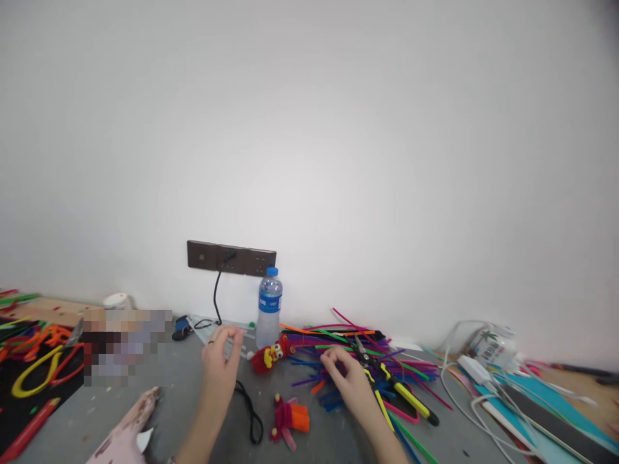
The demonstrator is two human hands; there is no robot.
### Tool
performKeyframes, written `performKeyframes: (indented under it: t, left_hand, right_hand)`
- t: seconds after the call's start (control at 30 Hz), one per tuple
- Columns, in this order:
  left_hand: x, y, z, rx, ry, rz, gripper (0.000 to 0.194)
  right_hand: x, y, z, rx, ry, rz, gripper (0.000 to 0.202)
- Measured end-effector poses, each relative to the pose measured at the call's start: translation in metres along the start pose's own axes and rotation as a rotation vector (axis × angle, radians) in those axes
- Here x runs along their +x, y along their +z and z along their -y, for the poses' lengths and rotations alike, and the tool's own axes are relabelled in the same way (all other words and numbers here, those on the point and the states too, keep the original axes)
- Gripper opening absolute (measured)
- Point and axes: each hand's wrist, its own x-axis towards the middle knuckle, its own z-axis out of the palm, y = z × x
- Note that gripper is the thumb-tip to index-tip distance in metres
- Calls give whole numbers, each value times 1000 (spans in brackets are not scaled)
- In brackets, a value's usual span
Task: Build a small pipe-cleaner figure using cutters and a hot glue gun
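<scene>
My left hand [222, 353] is raised over the desk, thumb and fingertips drawn together in a pinch. My right hand [344, 372] pinches too, in front of a heap of pipe cleaners [309, 368]. Anything between the fingertips of either hand is too small to make out. Between the hands lies a red and yellow fuzzy figure [269, 358] with googly eyes, near a water bottle [269, 316]. Closer to me is a smaller magenta and orange fuzzy figure [289, 419]. Yellow and black pliers [406, 393] rest on the heap, just right of my right hand.
A black cord loop [250, 415] lies beside my left forearm. White cables [449, 380] and coloured sheets [556, 403] spread at the right. Scissors with yellow handles [36, 374] lie far left. A wall socket strip [232, 256] is behind. Part of the left side is pixelated.
</scene>
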Motion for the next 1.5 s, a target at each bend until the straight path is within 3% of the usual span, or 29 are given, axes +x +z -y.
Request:
performKeyframes:
  t: [0.1, 0.2, 0.37, 0.67, 0.93, 1.2, 1.5]
  left_hand:
    - [0, 5, 21, 350, 200, -35, 14]
    - [-3, 9, 30, 429, 281, -42, 26]
    - [-5, 11, 25, 407, 302, -14, 26]
    - [-10, 13, 13, 431, 304, 3, 18]
    - [-11, 14, 13, 388, 308, 46, 18]
    - [-12, 15, 12, 320, 315, 54, 20]
    - [-17, 16, 9, 309, 333, 103, 21]
  right_hand:
    - [7, -5, -21, -75, -56, -252, 26]
    - [11, -8, -38, -91, -89, -328, 28]
    - [14, 2, -50, -199, -124, -260, 37]
    - [10, 26, -48, -453, -113, -69, 41]
    - [12, 24, -37, -394, -128, -137, 34]
    - [11, 24, -38, -384, -97, -128, 52]
    - [11, 19, -23, -453, -130, -167, 23]
